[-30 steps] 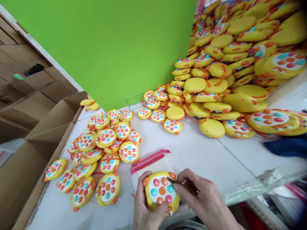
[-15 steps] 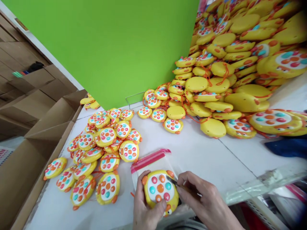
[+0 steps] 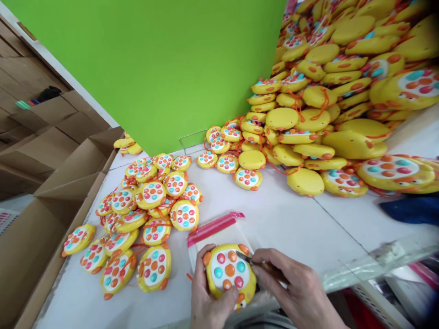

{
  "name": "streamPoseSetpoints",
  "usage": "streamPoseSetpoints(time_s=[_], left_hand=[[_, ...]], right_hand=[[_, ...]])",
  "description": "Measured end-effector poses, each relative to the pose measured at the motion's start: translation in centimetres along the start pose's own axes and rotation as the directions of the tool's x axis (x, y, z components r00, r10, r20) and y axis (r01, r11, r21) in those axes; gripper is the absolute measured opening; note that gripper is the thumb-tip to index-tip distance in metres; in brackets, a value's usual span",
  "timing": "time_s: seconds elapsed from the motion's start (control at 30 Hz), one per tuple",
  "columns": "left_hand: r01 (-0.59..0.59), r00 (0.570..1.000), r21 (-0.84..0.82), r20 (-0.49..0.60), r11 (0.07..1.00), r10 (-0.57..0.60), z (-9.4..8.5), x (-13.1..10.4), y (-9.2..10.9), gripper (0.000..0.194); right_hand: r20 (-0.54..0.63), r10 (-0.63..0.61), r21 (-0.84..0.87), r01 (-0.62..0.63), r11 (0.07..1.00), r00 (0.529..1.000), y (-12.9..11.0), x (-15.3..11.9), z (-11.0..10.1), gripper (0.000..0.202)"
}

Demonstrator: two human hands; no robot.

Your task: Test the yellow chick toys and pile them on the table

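Observation:
At the table's front edge my left hand [image 3: 212, 294] grips a yellow toy [image 3: 229, 273] by its left and lower sides, its white face with orange, pink and teal buttons turned up. My right hand [image 3: 290, 278] pinches a thin dark-tipped tool [image 3: 244, 257], whose tip rests on or just over the white face near the upper right buttons. The tool's handle is mostly hidden by the fingers. Beneath and behind the toy lies a clear plastic bag [image 3: 215, 228] with a pink-red strip along its top.
Similar toys [image 3: 151, 194] lie heaped on the white table [image 3: 274, 212] at the left. A tall pile [image 3: 310, 119] rises at the back right. A green panel [image 3: 171, 68] stands behind, cardboard boxes [image 3: 58, 196] at the left, and dark blue cloth [image 3: 408, 209] at the right.
The tool's tip has shifted very slightly left on the toy's face, and my right hand has moved a little with it. My left hand still holds the toy in the same place.

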State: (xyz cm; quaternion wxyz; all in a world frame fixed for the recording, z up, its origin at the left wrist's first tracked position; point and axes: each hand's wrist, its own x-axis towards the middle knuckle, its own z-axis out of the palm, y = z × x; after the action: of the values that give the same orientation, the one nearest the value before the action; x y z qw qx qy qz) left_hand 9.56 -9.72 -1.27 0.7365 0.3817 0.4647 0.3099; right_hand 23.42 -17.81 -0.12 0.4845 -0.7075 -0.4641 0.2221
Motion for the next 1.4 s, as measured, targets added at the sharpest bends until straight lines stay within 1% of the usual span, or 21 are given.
streamPoseSetpoints(time_s=[0.1,0.2,0.27,0.33,0.43,0.5,0.6,0.73,0.8,1.0,1.03,1.1,1.17,1.23,1.3,1.4], left_hand=[[0.004,1.0,0.071,-0.029,0.997,-0.002,0.4,-0.2,0.4,0.083],[-0.002,0.999,0.116,-0.038,0.993,0.006,0.9,-0.4,0.9,0.077],[0.011,0.999,0.091,-0.037,0.996,-0.008,0.8,-0.4,1.0,0.076],[0.041,0.999,0.029,-0.014,0.999,-0.04,0.5,-0.3,0.9,0.077],[0.079,0.996,-0.04,0.037,0.996,-0.078,-0.2,-0.1,0.7,0.08],[0.088,0.995,-0.044,0.042,0.995,-0.087,-0.4,-0.1,0.5,0.081],[0.072,0.997,-0.055,0.037,0.996,-0.07,-0.5,-0.2,0.1,0.082],[0.033,0.999,0.018,-0.023,0.999,-0.033,-0.3,-0.4,-0.6,0.083],[0.029,0.999,0.052,-0.043,0.998,-0.027,-0.3,-0.4,-0.6,0.082],[0.061,0.998,-0.022,0.033,0.998,-0.06,-0.4,-0.5,0.6,0.078],[0.059,0.998,-0.015,0.025,0.998,-0.058,-0.3,-0.6,0.7,0.078],[0.047,0.999,0.035,-0.03,0.998,-0.046,-0.2,-0.7,0.6,0.078],[0.028,0.996,0.088,-0.092,0.996,-0.02,0.0,-0.9,0.2,0.079],[0.009,0.993,0.091,-0.116,0.996,0.002,0.0,-0.9,-0.2,0.08],[0.002,0.996,0.046,-0.09,0.999,0.002,-0.1,-0.9,-0.4,0.08],[0.017,0.999,-0.015,-0.051,1.0,-0.018,-0.4,-0.8,-0.3,0.08]], right_hand=[[0.007,-0.017,0.003,0.017,1.0,1.0,0.1,0.0,0.1,0.015],[0.024,-0.029,0.005,0.029,1.0,0.999,0.3,0.0,0.3,0.014],[0.021,-0.06,-0.001,0.06,0.998,0.998,0.4,0.1,0.4,0.011],[0.025,-0.101,-0.007,0.101,0.995,0.995,0.4,0.2,0.4,0.009],[0.07,-0.122,-0.021,0.124,0.992,0.99,0.3,0.2,0.2,0.008],[0.104,-0.12,-0.021,0.123,0.992,0.987,0.3,0.1,0.1,0.009],[0.123,-0.121,-0.006,0.123,0.992,0.985,0.5,-0.1,0.0,0.009],[0.098,-0.085,-0.008,0.086,0.996,0.992,0.6,-0.2,0.1,0.008],[0.085,-0.076,-0.019,0.078,0.997,0.993,0.4,-0.1,0.2,0.009],[0.111,-0.107,-0.026,0.111,0.993,0.988,-0.2,0.2,-0.1,0.009],[0.12,-0.112,-0.023,0.116,0.993,0.986,-0.3,0.1,-0.1,0.009],[0.128,-0.102,-0.024,0.106,0.994,0.986,-0.2,0.1,0.0,0.009],[0.111,-0.073,-0.019,0.075,0.997,0.991,0.0,0.1,0.3,0.01],[0.082,-0.05,-0.004,0.05,0.999,0.995,0.0,0.2,0.5,0.011],[0.072,-0.047,0.003,0.046,0.999,0.996,-0.2,0.3,0.5,0.012],[0.094,-0.069,-0.003,0.069,0.998,0.993,-0.8,0.5,0.2,0.013]])
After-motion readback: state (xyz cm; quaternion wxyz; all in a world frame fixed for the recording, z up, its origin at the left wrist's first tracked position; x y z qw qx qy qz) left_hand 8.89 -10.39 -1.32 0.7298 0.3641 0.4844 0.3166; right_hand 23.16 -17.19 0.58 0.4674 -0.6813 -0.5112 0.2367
